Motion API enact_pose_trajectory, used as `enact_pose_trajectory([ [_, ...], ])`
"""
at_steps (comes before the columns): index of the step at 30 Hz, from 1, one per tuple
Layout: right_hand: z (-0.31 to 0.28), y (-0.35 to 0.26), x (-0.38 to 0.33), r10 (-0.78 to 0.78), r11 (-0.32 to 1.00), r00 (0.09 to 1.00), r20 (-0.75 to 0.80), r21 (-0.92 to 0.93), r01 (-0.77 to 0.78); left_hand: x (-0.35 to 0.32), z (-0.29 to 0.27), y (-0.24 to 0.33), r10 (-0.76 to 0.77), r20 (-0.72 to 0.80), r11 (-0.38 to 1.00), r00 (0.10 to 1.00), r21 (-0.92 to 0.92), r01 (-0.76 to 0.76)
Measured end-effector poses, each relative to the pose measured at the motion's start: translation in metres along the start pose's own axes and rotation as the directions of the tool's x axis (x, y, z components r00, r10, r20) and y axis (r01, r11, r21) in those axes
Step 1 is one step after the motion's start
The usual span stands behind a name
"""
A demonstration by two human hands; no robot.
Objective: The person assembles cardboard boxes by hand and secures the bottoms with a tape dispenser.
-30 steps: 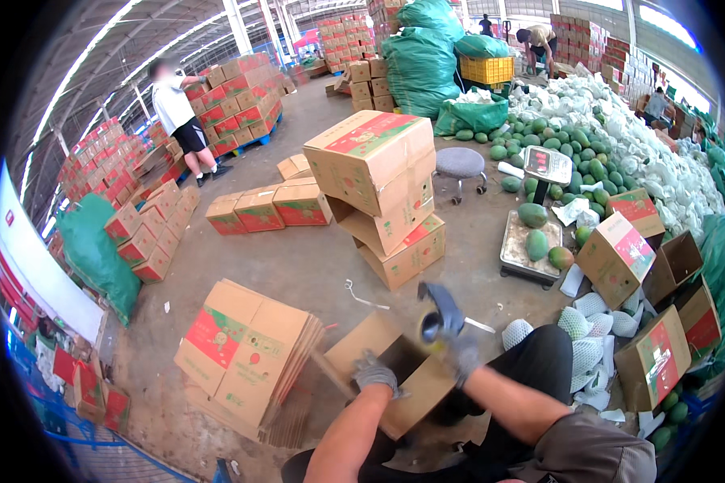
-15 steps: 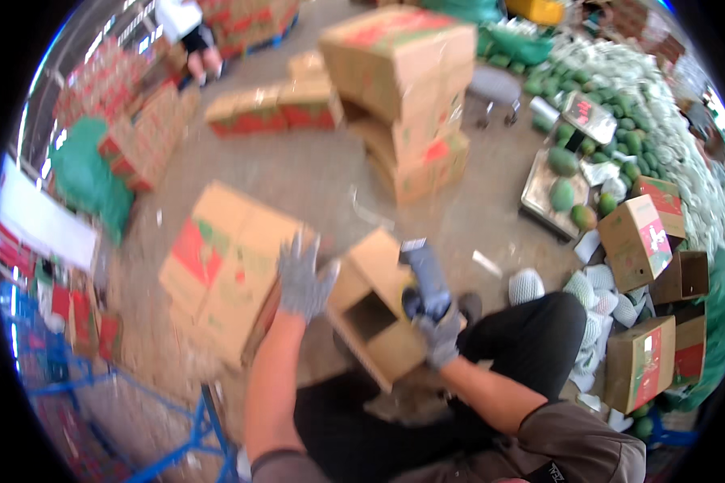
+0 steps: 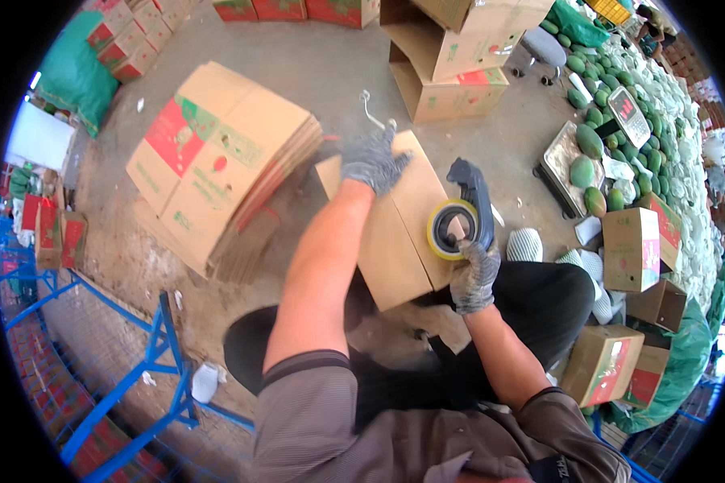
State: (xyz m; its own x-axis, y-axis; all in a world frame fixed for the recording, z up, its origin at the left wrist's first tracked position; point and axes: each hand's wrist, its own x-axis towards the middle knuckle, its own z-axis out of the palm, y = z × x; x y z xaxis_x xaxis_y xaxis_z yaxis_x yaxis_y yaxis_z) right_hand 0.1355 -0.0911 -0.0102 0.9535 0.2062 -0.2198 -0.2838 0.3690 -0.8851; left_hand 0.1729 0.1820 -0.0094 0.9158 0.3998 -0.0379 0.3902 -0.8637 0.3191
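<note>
A cardboard box stands in front of my knees, with its two top flaps folded down to meet at a seam. On its far left part lies my left hand, in a grey glove, fingers stretched over the flap and holding nothing. My right hand, also gloved, grips the handle of a dark tape dispenser. The dispenser carries a roll of yellow-edged tape and is held at the box's right side. Left of the box is a stack of flattened cartons printed in red and green.
Several open boxes are stacked ahead. At right are a scale bearing green fruit, a fruit pile, foam nets and small cartons. A blue metal frame stands at lower left.
The box's opening has been covered by its flaps. My left hand has gone from beside the carton stack onto the box top. The tape dispenser has shifted right, and the view has tilted down.
</note>
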Motion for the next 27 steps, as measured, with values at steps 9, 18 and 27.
enact_pose_trajectory([
  [9, 0.024, -0.063, -0.052, -0.196, 0.980, 0.968, 0.159, -0.009, 0.199, -0.036, -0.009, 0.001, -0.182, -0.042, 0.982, 0.982, 0.043, 0.183],
  [18, 0.132, -0.065, 0.055, -0.271, 0.699, 0.791, 0.548, -0.453, 0.553, -0.082, 0.035, 0.044, 0.239, -0.248, 0.891, 0.939, -0.328, -0.314],
  [27, 0.326, 0.061, 0.161, 0.583, 0.005, 0.676, 0.450, -0.834, 0.552, -0.093, 0.024, 0.047, 0.243, -0.037, 0.950, 0.969, -0.195, -0.246],
])
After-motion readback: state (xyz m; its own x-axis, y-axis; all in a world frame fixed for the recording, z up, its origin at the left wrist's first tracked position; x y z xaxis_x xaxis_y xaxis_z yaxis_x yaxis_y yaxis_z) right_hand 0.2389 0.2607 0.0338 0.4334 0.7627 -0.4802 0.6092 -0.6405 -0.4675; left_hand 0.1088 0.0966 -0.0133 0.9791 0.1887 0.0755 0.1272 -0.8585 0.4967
